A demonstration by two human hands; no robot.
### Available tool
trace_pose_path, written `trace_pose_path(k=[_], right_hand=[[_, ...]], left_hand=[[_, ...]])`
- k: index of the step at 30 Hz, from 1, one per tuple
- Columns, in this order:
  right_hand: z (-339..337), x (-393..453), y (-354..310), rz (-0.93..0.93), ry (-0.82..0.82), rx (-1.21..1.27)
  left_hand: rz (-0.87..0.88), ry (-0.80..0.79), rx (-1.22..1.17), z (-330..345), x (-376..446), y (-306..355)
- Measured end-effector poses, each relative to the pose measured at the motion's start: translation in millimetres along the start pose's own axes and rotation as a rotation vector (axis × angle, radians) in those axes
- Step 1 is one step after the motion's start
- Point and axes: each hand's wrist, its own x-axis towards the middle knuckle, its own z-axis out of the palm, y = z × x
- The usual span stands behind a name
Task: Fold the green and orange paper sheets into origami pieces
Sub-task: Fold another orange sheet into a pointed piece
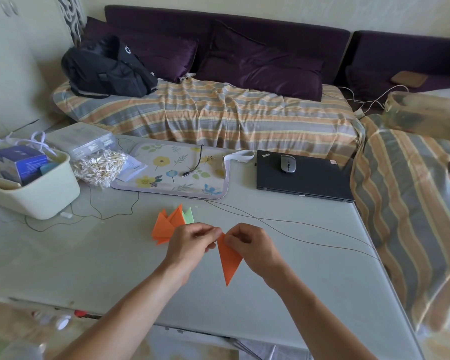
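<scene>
An orange folded paper piece [228, 259], a long narrow triangle pointing down, hangs above the table between my hands. My left hand [190, 244] pinches its top corner from the left, and my right hand [250, 244] pinches the same top part from the right. Behind my left hand, folded orange pieces [164, 226] lie in a small heap on the table, with a light green folded piece [189, 216] sticking out at their back right.
A cream bin [37, 196] with boxes stands at the left, cotton swabs [99, 167] beside it. A floral mat [172, 170] with a cable, a closed black laptop [302, 178] with a mouse [287, 164], and thin wires lie beyond. A striped sofa surrounds the table.
</scene>
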Motion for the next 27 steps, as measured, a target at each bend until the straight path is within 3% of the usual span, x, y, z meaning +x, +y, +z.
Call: trace_pose_path(k=[6,12,18,27], right_hand=[[0.8,-0.5,0.1,0.014,-0.012,0.019],[1.0,1.4,3.7,0.054,0.040,0.066],[2.0,2.8,3.6,0.046,0.033,0.054],[3.8,2.8,2.9,0.059,-0.015,0.087]], left_hand=[[0.008,-0.003,0.032,0.6,1.2,-2.7],[-0.045,-0.148,-0.032,4.6,0.1,-4.4],[-0.067,-0.055,-0.007,3.1,1.4,-4.7],[0.185,-0.104,0.313,5.1,-3.1,-5.2]])
